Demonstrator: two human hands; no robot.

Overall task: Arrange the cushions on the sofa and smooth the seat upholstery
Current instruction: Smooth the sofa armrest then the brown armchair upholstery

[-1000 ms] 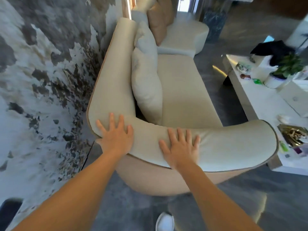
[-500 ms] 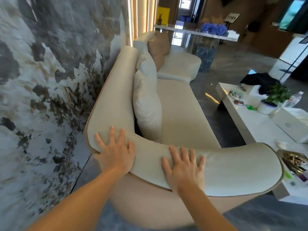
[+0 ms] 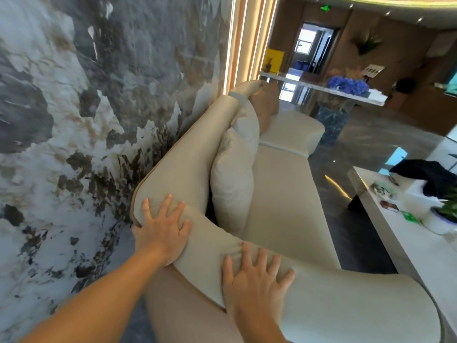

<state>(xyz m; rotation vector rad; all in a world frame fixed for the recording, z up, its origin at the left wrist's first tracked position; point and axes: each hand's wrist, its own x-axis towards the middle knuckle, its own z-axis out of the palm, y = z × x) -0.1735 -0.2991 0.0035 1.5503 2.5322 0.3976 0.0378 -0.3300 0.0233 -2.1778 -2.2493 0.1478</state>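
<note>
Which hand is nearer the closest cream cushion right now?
Left. The left hand presses the sofa's rounded corner just left of the cream cushion; the right hand rests flat on the armrest, below it and farther away.

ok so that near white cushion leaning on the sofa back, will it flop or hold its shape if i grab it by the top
The white cushion will probably sag: it looks plump and soft, with creases near its corner. It is likely light for its size, so one hand should lift it. It stands on edge, leaning on the backrest, so a push could tip it onto the seat.
</note>
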